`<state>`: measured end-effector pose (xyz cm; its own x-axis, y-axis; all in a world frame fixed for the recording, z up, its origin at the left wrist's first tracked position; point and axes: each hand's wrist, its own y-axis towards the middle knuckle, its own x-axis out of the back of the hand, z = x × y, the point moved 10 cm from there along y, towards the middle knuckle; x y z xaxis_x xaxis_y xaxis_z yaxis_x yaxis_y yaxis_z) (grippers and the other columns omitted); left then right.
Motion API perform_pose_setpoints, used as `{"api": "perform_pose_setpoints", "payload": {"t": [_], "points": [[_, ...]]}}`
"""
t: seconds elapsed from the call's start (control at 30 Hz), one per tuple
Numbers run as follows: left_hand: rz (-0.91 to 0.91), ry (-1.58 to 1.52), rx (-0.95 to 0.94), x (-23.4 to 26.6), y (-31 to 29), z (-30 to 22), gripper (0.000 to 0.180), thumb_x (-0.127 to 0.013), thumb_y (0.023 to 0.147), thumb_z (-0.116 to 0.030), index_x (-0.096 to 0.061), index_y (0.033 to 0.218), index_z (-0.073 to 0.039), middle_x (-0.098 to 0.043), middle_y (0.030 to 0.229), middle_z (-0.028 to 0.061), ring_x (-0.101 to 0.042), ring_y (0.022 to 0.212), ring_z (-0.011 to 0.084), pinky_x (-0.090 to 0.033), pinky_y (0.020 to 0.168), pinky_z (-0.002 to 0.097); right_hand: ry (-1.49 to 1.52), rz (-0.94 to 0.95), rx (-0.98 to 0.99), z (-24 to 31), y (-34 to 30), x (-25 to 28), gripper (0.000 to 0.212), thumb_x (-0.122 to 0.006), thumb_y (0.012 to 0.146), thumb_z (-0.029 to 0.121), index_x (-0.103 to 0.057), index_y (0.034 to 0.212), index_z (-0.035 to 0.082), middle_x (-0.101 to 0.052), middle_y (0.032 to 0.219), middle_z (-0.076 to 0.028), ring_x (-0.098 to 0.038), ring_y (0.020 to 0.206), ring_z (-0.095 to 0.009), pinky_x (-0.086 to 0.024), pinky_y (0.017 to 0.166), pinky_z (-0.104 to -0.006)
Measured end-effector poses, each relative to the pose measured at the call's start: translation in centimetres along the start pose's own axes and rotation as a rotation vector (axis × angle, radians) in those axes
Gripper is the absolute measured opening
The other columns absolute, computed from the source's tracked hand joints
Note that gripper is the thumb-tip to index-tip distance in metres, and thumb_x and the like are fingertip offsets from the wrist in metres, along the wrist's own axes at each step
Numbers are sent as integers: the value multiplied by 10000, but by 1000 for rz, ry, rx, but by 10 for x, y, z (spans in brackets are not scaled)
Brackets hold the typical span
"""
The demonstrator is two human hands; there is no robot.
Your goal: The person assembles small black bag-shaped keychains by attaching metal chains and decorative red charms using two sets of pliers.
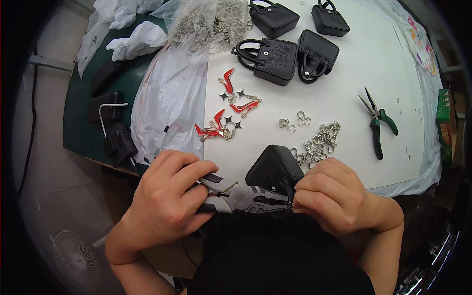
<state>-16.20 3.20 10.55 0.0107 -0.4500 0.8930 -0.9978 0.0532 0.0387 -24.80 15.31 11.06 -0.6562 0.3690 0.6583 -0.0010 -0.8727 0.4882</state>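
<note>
My left hand [172,194] is wrapped round the grey and black handles of a pair of combination pliers [250,198]. Their jaws point right and reach the handle side of a small black handbag [273,167], which lies at the table's near edge. My right hand [334,196] is closed in a pinch beside the jaw tips, at the bag's handle. What exactly its fingertips grip is hidden. Just beyond the bag lie silver chains with clasps [319,142] and several loose metal rings [295,121].
Several finished-looking black mini handbags [275,59] stand at the back. Red high-heel charms [219,125] lie left of centre. A plastic bag of metal rings [209,24] sits at the back left. Green-handled needle-nose pliers [377,120] lie at right. Black chargers [118,142] and a cable are far left.
</note>
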Motion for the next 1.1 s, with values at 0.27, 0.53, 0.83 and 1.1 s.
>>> {"api": "perform_pose_setpoints", "payload": {"t": [0.27,0.53,0.83,1.1], "points": [[78,9,-75,-6,9,1,401,-831,423,-149,-587,716,-27,-626,978,95,-593,869,281,-479,770,396,126,76,-67,-12,-4,4,245,-782,732,83,-627,899,-6,-606,876,-100,-600,762,-236,-479,656,-335],[-32,-77,156,6,7,21,478,-800,532,-113,-600,957,-26,-629,898,121,-584,813,314,-463,718,404,-655,-46,-783,-129,-129,117,755,-842,717,179,-501,1354,-40,-511,1365,-195,-484,1276,-355,-404,1065,-416],[8,49,85,3,6,22,425,-835,604,-251,-615,899,-39,-589,782,93,-557,712,295,-437,667,388,-707,-56,-981,-151,-175,117,487,-668,902,149,-509,1309,-66,-556,1240,-221,-566,1106,-334,-453,958,-396],[-93,98,36,10,3,18,414,-853,609,-305,-611,817,-42,-594,709,57,-579,643,261,-439,614,362,-144,200,-367,-40,-52,58,653,-821,717,357,-569,1154,-57,-578,1055,-182,-586,859,-311,-491,727,-389]]}}
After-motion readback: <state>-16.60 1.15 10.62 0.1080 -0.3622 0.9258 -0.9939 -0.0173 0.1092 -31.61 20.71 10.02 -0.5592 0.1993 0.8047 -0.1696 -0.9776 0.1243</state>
